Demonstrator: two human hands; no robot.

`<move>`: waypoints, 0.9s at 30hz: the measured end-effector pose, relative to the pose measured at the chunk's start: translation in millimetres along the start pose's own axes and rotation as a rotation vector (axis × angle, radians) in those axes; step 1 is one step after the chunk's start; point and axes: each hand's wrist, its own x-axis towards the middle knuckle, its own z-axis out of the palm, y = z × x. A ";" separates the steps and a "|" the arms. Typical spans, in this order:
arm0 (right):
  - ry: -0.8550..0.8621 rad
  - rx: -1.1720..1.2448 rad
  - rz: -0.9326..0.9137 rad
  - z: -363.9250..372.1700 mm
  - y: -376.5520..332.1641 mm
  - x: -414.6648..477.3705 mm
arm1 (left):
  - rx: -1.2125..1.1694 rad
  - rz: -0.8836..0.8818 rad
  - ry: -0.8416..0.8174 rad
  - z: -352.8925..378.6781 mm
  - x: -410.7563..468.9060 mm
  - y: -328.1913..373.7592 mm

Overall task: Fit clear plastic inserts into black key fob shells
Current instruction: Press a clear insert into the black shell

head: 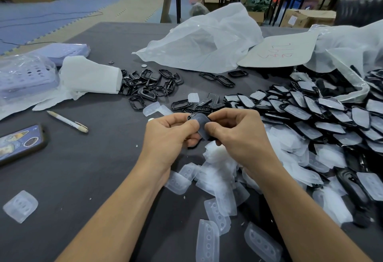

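Both forearms reach in from 6 o'clock and meet at mid-table, wrists angled inward and the backs of the hands facing the camera. The left hand (pixel 169 135) and right hand (pixel 235 135) together pinch one black key fob shell (pixel 191 117) at the centre. The fingers are curled round its edges, and both thumbs press on the clear plastic insert (pixel 203 130) lying across its face. A loose heap of clear inserts (pixel 219 179) lies on the dark table (pixel 83 179) at 5 o'clock, just below the hands. Shells with inserts already in them (pixel 310 112) overlap in rows at 3 o'clock. Empty black shells (pixel 149 88) are scattered at 11 o'clock. A pen (pixel 67 121) and a phone (pixel 20 142) lie at 9 o'clock.
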 end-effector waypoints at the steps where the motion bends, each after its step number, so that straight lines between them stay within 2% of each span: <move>1: -0.001 -0.004 0.000 0.1 0.2 0.1 | 0.012 0.000 0.007 -0.2 0.7 -0.7; 15: 0.022 -0.013 -0.002 2.1 1.6 1.7 | -0.008 -0.080 0.016 0.4 0.9 0.8; 27: 0.043 -0.018 -0.005 -0.5 4.6 3.1 | 0.014 -0.055 -0.034 1.5 -1.2 0.2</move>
